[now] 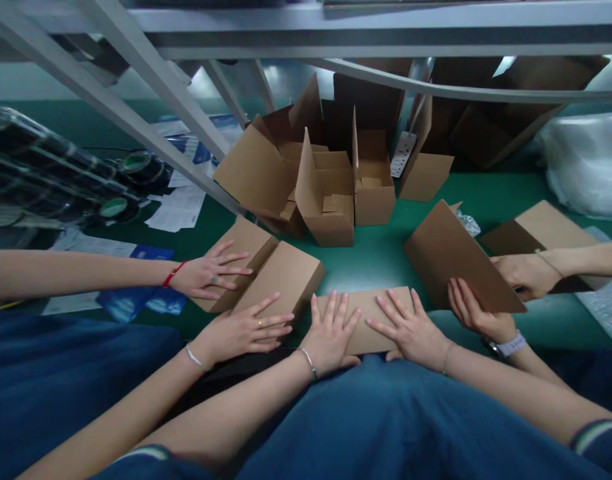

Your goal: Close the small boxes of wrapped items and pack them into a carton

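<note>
A closed brown cardboard box [367,337] lies at the front edge of the green table, close to my body. My left hand [330,332] rests on its left part with the fingers spread. On its right part lies my right hand [409,330], fingers apart and palm down. Both hands press flat on the cardboard and grip nothing. Between them the top of the box shows plain and flat.
A co-worker's two hands lie on brown boxes [286,270] at the left. Another person's hands hold an upright box [456,260] at the right. Open boxes [331,200] stand behind, under a metal frame [366,40]. Tape rolls [116,207] and papers [179,207] lie left.
</note>
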The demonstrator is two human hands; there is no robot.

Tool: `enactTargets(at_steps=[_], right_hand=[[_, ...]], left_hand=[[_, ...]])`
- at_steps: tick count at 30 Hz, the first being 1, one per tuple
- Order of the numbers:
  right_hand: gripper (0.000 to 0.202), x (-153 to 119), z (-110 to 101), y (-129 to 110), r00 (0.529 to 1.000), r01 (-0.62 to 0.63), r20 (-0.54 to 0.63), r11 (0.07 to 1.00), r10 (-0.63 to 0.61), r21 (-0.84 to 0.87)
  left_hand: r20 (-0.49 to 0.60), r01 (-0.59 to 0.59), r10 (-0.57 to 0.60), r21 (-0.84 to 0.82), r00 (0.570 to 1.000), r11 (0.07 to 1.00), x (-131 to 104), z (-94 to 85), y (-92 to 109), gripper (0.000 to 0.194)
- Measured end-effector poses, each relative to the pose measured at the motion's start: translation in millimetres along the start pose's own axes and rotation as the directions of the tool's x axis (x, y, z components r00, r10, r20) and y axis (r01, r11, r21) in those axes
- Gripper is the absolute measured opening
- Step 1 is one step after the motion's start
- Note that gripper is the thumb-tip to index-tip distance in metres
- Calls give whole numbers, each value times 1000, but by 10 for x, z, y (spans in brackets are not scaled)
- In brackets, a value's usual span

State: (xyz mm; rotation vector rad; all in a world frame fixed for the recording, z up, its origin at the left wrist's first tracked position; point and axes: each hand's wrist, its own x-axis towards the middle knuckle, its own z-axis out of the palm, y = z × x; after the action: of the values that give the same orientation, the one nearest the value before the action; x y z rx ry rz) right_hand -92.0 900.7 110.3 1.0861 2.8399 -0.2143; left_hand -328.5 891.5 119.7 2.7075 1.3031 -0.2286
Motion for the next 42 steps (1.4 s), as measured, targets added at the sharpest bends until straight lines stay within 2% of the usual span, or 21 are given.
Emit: enactTargets(at_steps=[2,6,10,14,19,22,26,33,37,40,42], right_hand=[[90,40,27,10,1000,10,3,1000,-10,24],[85,114,18,89,999,44,-4,995,-44,94],[77,8,0,117,996,78,34,994,-81,70],[64,-113,89,56,989,135,59,990,-137,37],[57,-2,192,-66,995,81,58,995,-84,60],[60,52,118,-44,991,58,109,982,-79,182],[60,37,23,26,993,-59,117,943,21,328],[57,-51,90,-73,999,-33,20,984,30,177],[59,-214,138,-102,998,46,24,984,-51,172],[54,-101,181,-118,1000,10,23,986,-14,169],[52,68,162,-156,1000,7,-16,989,-5,145]], left_hand=[[-17,-14,14,-8,1000,1000,43,44,54,88],[-51,-9,8,-25,999,1000,123,73,31,89],[-64,-55,54,-20,997,998,122,35,-58,85],[-57,-106,106,0,993,994,121,-36,-99,81],[-58,-110,112,31,992,993,272,-99,-148,86],[-68,-161,162,26,984,987,365,-120,-198,92],[-70,-166,166,-3,984,986,393,-121,-231,91],[-68,-133,132,-10,989,991,359,-99,-152,86],[-45,-146,147,23,988,989,356,-100,-99,89],[-21,-135,136,61,990,989,386,-94,-161,96],[-14,-84,86,87,996,993,378,-81,-295,92]])
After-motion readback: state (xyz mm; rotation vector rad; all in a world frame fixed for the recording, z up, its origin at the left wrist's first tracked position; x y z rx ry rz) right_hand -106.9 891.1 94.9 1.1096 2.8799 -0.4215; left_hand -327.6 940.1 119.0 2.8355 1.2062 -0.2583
